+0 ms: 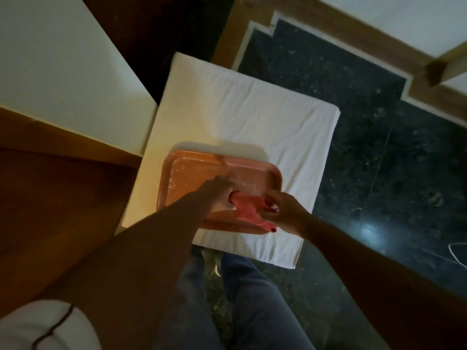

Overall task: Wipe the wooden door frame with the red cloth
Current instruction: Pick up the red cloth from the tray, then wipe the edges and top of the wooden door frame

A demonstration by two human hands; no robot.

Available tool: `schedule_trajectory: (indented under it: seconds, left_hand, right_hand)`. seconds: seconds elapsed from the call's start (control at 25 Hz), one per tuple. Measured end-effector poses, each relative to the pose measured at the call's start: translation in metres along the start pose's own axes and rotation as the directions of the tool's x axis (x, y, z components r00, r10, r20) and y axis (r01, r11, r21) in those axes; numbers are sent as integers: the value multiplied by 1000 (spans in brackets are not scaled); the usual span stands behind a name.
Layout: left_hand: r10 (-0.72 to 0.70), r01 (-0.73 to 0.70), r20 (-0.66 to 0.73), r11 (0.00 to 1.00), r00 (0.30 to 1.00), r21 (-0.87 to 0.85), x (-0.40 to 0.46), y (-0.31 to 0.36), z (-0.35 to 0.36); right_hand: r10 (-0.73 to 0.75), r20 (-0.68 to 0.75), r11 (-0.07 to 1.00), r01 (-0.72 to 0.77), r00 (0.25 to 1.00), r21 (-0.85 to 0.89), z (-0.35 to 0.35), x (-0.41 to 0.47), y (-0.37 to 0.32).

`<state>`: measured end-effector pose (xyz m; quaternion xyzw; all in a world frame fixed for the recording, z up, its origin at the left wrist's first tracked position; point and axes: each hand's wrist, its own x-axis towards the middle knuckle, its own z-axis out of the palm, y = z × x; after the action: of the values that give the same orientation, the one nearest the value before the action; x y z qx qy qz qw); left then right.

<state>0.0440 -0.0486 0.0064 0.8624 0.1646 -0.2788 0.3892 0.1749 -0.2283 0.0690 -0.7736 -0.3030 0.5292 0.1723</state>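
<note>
The red cloth [246,207] hangs stretched between both hands, just over the near right corner of an orange tray [192,173]. My left hand [219,193] grips the cloth's left end above the tray. My right hand [283,210] pinches its right end at the tray's right edge. The wooden door frame [45,188] runs along the left, brown and lit warm, with a white wall panel [58,72] above it.
The tray lies on a white towel [252,114] spread on the dark speckled floor [366,160]. Brown skirting [353,39] borders the floor at the top right. My jeans-clad legs [242,299] are below. A white rounded object [45,327] sits at the bottom left.
</note>
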Motion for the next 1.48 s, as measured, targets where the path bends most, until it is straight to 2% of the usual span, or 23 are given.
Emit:
schedule_trajectory:
  seconds: [0.08,0.16,0.2,0.28,0.36,0.4,0.44,0.52,0.6,0.68,0.76,0.84,0.92,0.96,1.04,1.12,1.2,1.24,1.28,1.36,1.44,1.48]
  left_hand:
    - [-58,57,1,980,998,-190,-31,3,-20]
    - [-97,52,-83,898,992,-437,-74,7,-49]
    - [-130,35,-133,829,983,-558,-100,13,-65]
    - [-246,-28,-227,617,942,-786,-160,28,-93]
    - [-393,-163,-324,390,861,-906,-219,48,-117]
    - [-473,-244,-387,336,791,-910,-247,59,-126]
    - [-553,-317,-449,322,702,-892,-275,69,-136]
    - [-650,-412,-557,382,516,-827,-342,84,-154]
    - [-612,-474,-686,505,393,-722,-406,93,-181]
    - [-526,-482,-787,624,322,-615,-471,99,-211]
    - [-457,-411,-859,755,229,-511,-521,100,-241]
    - [-406,-263,-909,870,95,-416,-553,91,-268]
    - [-365,-3,-930,931,-40,-365,-571,74,-285]
    - [-344,149,-937,925,-57,-349,-575,68,-288]
    - [-256,398,-967,886,-4,-237,-580,65,-288]
    - [11,556,-999,831,44,34,-588,74,-293]
    - [317,641,-948,732,-23,229,-609,92,-318]
    - [416,690,-906,679,-79,251,-624,103,-336]
    - [473,751,-870,623,-139,218,-644,113,-357]
    - [497,847,-832,528,-246,66,-683,129,-394]
    - [481,900,-832,434,-275,-47,-703,136,-414]
    - [473,923,-841,379,-262,-74,-704,136,-418]
  right_hand:
    - [44,-110,987,-26,993,157,-19,-29,-10]
    - [101,-188,949,-38,977,312,-35,-58,-28]
    - [112,-208,922,-24,972,386,-41,-71,-40]
    - [88,-272,879,55,958,474,-49,-91,-78]
    - [-7,-360,879,177,933,442,-50,-103,-127]
    - [-89,-413,887,260,907,381,-48,-108,-156]
    - [-182,-457,877,353,871,325,-45,-112,-187]
    - [-301,-496,832,479,814,281,-30,-120,-255]
    - [-373,-553,775,578,745,256,-22,-127,-330]
    - [-456,-630,699,691,629,183,-15,-141,-408]
    - [-462,-703,629,758,542,171,-6,-162,-482]
    - [-439,-764,558,810,473,180,7,-181,-541]
    - [-427,-794,468,857,433,216,33,-190,-581]
    - [-434,-797,448,868,420,213,49,-191,-592]
    - [-461,-819,458,882,343,111,81,-188,-601]
    - [-489,-834,509,860,254,-37,103,-183,-607]
    - [-565,-802,558,805,193,-199,106,-182,-621]
    - [-604,-787,542,790,129,-287,101,-188,-632]
    - [-632,-775,493,783,22,-380,91,-197,-650]
    - [-648,-726,382,727,-229,-571,56,-224,-693]
    - [-655,-629,266,651,-419,-711,13,-265,-745]
    - [-641,-608,220,648,-467,-729,-8,-288,-773]
